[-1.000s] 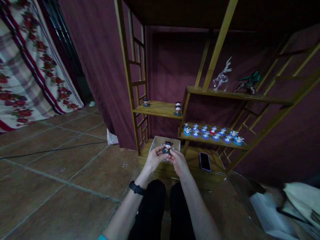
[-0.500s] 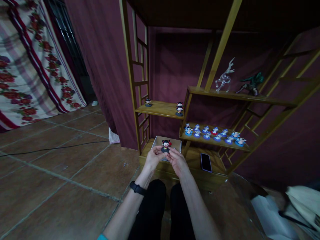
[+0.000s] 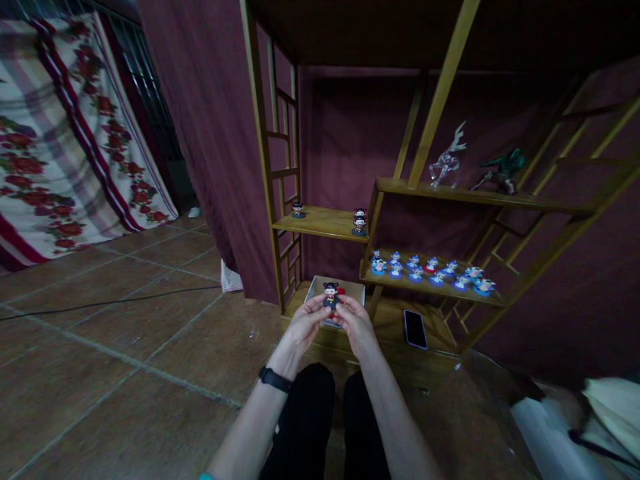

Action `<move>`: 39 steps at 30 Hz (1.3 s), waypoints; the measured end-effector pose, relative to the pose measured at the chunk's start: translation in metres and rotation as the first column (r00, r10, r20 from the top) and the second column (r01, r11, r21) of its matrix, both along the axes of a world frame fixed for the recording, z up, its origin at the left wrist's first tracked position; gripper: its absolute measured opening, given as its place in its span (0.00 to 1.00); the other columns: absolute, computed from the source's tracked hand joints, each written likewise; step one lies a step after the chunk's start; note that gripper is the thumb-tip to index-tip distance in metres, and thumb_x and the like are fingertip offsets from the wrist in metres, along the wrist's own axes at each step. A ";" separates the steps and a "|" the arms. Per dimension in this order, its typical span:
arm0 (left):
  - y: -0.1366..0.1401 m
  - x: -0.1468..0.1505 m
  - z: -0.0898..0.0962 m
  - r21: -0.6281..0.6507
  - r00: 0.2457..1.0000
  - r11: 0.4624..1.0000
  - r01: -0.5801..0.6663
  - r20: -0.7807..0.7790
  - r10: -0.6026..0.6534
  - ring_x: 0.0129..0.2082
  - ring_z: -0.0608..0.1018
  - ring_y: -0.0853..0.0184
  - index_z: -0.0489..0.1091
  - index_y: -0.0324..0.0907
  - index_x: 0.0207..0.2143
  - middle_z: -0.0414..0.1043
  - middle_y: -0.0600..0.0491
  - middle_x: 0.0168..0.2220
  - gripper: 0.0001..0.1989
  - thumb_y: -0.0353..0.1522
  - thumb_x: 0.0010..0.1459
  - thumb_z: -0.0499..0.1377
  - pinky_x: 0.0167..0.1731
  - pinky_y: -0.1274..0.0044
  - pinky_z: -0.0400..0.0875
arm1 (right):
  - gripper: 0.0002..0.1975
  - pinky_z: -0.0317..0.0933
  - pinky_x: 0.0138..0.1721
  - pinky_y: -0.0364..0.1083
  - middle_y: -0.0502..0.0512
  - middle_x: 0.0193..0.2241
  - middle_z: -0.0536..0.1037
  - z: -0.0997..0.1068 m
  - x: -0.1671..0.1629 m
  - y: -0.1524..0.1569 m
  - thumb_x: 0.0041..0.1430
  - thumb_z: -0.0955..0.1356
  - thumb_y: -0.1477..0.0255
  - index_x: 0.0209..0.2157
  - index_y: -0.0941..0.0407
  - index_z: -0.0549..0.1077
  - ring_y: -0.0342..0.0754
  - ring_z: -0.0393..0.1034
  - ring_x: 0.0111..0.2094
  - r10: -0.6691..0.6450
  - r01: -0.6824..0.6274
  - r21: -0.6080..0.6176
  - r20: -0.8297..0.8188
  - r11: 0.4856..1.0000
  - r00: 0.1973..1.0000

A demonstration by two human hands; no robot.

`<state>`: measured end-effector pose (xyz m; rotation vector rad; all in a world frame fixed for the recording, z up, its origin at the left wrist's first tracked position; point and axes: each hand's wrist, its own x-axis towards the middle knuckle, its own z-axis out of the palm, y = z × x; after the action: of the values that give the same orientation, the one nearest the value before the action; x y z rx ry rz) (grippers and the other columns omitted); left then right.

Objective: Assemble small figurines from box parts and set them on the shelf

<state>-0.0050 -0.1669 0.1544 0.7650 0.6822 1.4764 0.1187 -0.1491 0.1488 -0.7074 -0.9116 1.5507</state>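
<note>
Between my two hands is a small black-haired figurine (image 3: 331, 293) with hair buns and a dark round base, held upright. My left hand (image 3: 309, 321) pinches the base from the left, and my right hand (image 3: 354, 319) grips it from the right. Just behind the figurine stands an open white box (image 3: 354, 291) on the bottom shelf, with something red inside that my hands partly hide. On the shelf above, one similar figurine (image 3: 298, 210) is at the left end. Another figurine (image 3: 359, 225) stands at the right end, with one more behind it.
Several blue and white figurines (image 3: 415, 273) line the right-hand shelf (image 3: 370, 275). A phone (image 3: 415, 329) lies on the bottom board. Above stand a clear deer figure (image 3: 445, 163) and a dark green figure (image 3: 503, 170). A pale bag (image 3: 615, 410) is at the lower right.
The figurine stays in both hands, its base now tipped slightly so more of it faces me. The view has shifted a little, with the shelves sitting lower in the picture.
</note>
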 end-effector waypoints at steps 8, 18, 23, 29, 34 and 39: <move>0.001 0.004 -0.001 0.059 0.986 0.990 -0.125 -0.100 0.130 0.36 0.76 0.66 0.70 0.38 0.40 0.76 0.48 0.37 0.24 0.24 0.36 0.67 0.41 0.74 0.67 | 0.17 0.65 0.32 0.43 0.51 0.31 0.77 -0.004 -0.001 0.005 0.40 0.73 0.69 0.37 0.55 0.73 0.42 0.70 0.28 0.004 -0.004 -0.018 -0.009 1.000 1.000; -0.001 0.002 0.004 0.113 0.938 0.965 -0.236 -0.232 0.257 0.34 0.76 0.66 0.69 0.36 0.38 0.76 0.48 0.35 0.22 0.25 0.36 0.67 0.37 0.73 0.69 | 0.17 0.66 0.35 0.46 0.54 0.35 0.77 -0.010 -0.010 0.008 0.39 0.73 0.70 0.36 0.56 0.73 0.45 0.72 0.33 0.022 -0.026 -0.055 -0.062 0.998 0.998; -0.001 -0.001 0.004 0.071 0.970 0.980 -0.184 -0.149 0.193 0.38 0.76 0.66 0.69 0.37 0.41 0.75 0.46 0.39 0.23 0.26 0.38 0.67 0.42 0.73 0.66 | 0.16 0.65 0.35 0.45 0.53 0.34 0.77 -0.001 -0.010 0.003 0.42 0.72 0.69 0.36 0.55 0.72 0.43 0.71 0.31 0.030 -0.030 -0.017 -0.042 0.999 0.999; 0.000 -0.002 0.007 -0.006 0.996 0.997 -0.079 -0.052 0.078 0.36 0.76 0.67 0.71 0.36 0.40 0.76 0.46 0.37 0.22 0.25 0.38 0.67 0.42 0.75 0.66 | 0.15 0.64 0.32 0.44 0.50 0.29 0.75 0.009 -0.008 -0.001 0.43 0.72 0.68 0.36 0.55 0.70 0.43 0.70 0.29 -0.006 0.005 0.035 0.024 0.999 1.000; 0.000 -0.004 0.008 -0.040 1.000 0.999 -0.009 0.012 0.009 0.35 0.77 0.69 0.73 0.36 0.37 0.76 0.48 0.36 0.18 0.22 0.39 0.66 0.42 0.78 0.67 | 0.16 0.64 0.30 0.43 0.50 0.29 0.75 0.014 -0.008 -0.003 0.44 0.71 0.67 0.37 0.54 0.69 0.43 0.70 0.30 -0.056 0.045 0.103 0.110 0.994 0.992; 0.001 -0.012 0.003 -0.034 0.993 0.997 0.072 0.096 -0.068 0.36 0.77 0.70 0.73 0.36 0.37 0.76 0.48 0.37 0.16 0.21 0.42 0.64 0.43 0.80 0.67 | 0.15 0.64 0.30 0.43 0.49 0.28 0.73 0.018 -0.008 -0.008 0.45 0.70 0.66 0.37 0.54 0.68 0.43 0.69 0.29 -0.061 0.033 0.190 0.143 0.981 0.988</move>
<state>-0.0167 -0.1661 0.1571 0.6795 0.6036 1.4233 0.1103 -0.1566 0.1671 -0.7098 -1.1279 1.3631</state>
